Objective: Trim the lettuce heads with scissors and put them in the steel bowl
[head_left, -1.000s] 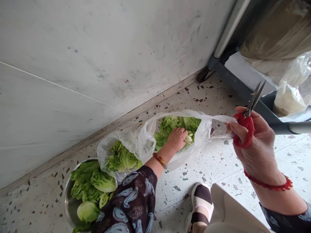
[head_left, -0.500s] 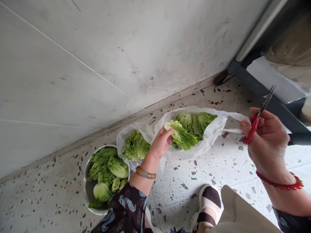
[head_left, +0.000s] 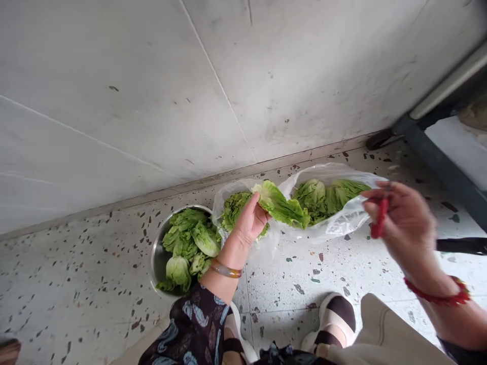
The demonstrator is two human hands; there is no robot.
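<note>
My left hand [head_left: 253, 220] grips a lettuce leaf [head_left: 283, 205] by its pale end, above the gap between two plastic bags. My right hand [head_left: 407, 218], smeared by motion, holds red-handled scissors [head_left: 380, 215] at the right end of the larger plastic bag [head_left: 344, 220]. Whether its fingers also hold the bag's edge is hard to tell. Inside that bag lies more lettuce [head_left: 315, 197]. The smaller plastic bag [head_left: 218, 203], partly behind my left hand, also has lettuce [head_left: 233, 207] in it. To the left stands a metal bowl [head_left: 155, 263] with several pieces of lettuce [head_left: 186, 248].
A grey wall [head_left: 152, 101] runs behind the bags and bowl. On the right is a dark wheeled rack [head_left: 437, 157] with a caster [head_left: 380, 139] near the wall. My shoes [head_left: 338, 317] are on the speckled floor [head_left: 91, 284] in front.
The view has swung, so the bowl and bags appear farther right. My right hand has come closer to the larger bag, and the stretched bag handle has slackened. My left hand still holds the leaf.
</note>
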